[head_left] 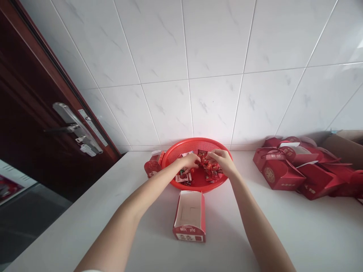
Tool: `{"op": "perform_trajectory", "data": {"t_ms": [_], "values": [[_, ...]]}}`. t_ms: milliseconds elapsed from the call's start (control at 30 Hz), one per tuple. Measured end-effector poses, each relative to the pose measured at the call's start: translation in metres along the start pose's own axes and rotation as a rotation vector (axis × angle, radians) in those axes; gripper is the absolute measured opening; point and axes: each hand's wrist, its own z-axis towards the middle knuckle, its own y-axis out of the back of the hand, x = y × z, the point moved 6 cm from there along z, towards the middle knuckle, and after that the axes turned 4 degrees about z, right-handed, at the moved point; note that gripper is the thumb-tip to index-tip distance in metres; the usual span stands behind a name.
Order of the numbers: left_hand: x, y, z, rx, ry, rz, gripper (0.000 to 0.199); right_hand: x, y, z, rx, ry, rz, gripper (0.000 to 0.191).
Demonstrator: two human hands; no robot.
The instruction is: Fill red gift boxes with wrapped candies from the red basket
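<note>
Both my hands are inside a red plastic basket [167,160] with a mesh wall, which stands against the tiled wall. My left hand [191,160] is on the basket's left side, its fingers curled down among mixed wrapped candies [184,177]; what they hold is hidden. On the other side, my right hand [222,158] has its thumb and fingers drawn together at a pile of red-wrapped candies [212,172], and whatever is between them is too small to make out. In front of the basket stands an open red paper box [189,230] with a bare white inside.
A small red box [154,166] sits left of the basket, touching or very near it. Several red gift boxes [280,173] are heaped at the right, with a brown cardboard box [344,145] behind. A dark door [36,98] with a metal handle is beyond the white table's [113,196] left edge.
</note>
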Motion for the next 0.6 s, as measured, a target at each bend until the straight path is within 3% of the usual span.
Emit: {"op": "perform_trajectory", "data": {"t_ms": [200, 300, 367, 500, 600], "values": [[0.009, 0.021, -0.017, -0.087, 0.015, -0.215, 0.041, 0.0, 0.002, 0.0, -0.025, 0.003, -0.02, 0.03], [0.016, 0.033, -0.031, -0.064, 0.095, -0.079, 0.054, -0.001, 0.003, 0.0, -0.032, 0.01, -0.035, 0.029], [0.02, 0.035, -0.043, 0.022, 0.173, 0.041, 0.054, -0.002, 0.003, 0.001, -0.035, 0.011, -0.043, 0.029], [0.016, 0.017, -0.064, 0.218, 0.229, 0.185, 0.061, -0.003, 0.003, 0.002, -0.034, 0.005, -0.051, 0.028], [0.008, -0.002, -0.066, 0.15, 0.226, 0.26, 0.055, -0.003, 0.002, 0.002, -0.027, 0.006, -0.059, 0.03]]}}
